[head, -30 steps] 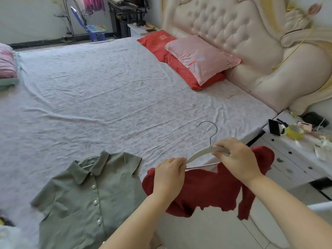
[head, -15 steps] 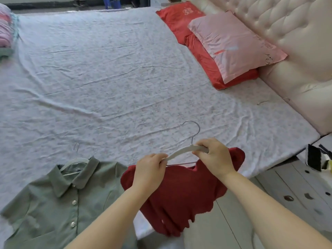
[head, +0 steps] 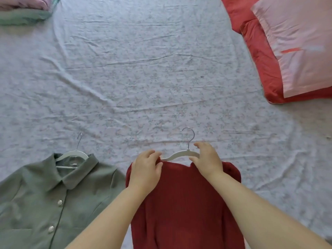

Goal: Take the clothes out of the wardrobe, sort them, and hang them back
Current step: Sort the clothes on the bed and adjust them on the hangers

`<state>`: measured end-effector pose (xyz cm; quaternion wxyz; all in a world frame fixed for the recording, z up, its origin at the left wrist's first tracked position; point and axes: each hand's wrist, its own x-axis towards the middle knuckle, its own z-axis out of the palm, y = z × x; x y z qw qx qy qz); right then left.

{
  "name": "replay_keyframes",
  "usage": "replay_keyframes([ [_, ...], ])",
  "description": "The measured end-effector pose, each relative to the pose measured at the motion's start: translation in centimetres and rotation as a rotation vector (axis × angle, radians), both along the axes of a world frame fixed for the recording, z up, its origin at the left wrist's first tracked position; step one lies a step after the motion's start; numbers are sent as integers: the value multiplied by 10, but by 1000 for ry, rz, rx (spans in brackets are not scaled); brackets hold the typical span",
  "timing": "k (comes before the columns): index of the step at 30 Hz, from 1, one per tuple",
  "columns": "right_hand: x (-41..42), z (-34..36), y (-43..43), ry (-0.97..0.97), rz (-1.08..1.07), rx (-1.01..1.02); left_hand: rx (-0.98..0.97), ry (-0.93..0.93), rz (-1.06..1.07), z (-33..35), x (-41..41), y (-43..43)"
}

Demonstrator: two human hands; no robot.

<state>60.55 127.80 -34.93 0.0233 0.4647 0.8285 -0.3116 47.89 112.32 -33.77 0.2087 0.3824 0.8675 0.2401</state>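
Note:
A dark red top (head: 183, 200) lies flat on the bed, on a white hanger (head: 179, 154) whose metal hook points away from me. My left hand (head: 146, 169) pinches the top's left shoulder at the hanger's end. On the right shoulder, my right hand (head: 206, 159) grips the hanger's other arm. To the left lies a green buttoned shirt (head: 45, 200) on its own white hanger (head: 71, 155).
The bed (head: 143, 78) has a pale flowered sheet. A pink pillow (head: 296, 45) on a red pillow (head: 258, 56) lies at the far right. Folded pink and green bedding (head: 23, 9) sits at the far left corner.
The red top was hanging off the bed's edge; both hands have moved it onto the sheet, where it now lies flat beside the green shirt. The view has tilted down.

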Motion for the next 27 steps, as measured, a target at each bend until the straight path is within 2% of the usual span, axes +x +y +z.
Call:
replay_keyframes([
  [5, 6, -30, -21, -118, 95, -44, -102, -50, 31, -25, 1, -9],
  [9, 19, -26, -45, -159, 164, -77, -140, -5, 9, -21, 8, -19],
  [19, -1, 53, -88, -45, 318, -19, -160, 129, 57, 54, -2, -64],
  [22, -18, 79, -113, -18, 374, -13, -129, 173, 111, 81, -14, -98],
  [27, -53, 112, -174, -19, 514, 5, -191, 234, 197, 119, -38, -178],
])
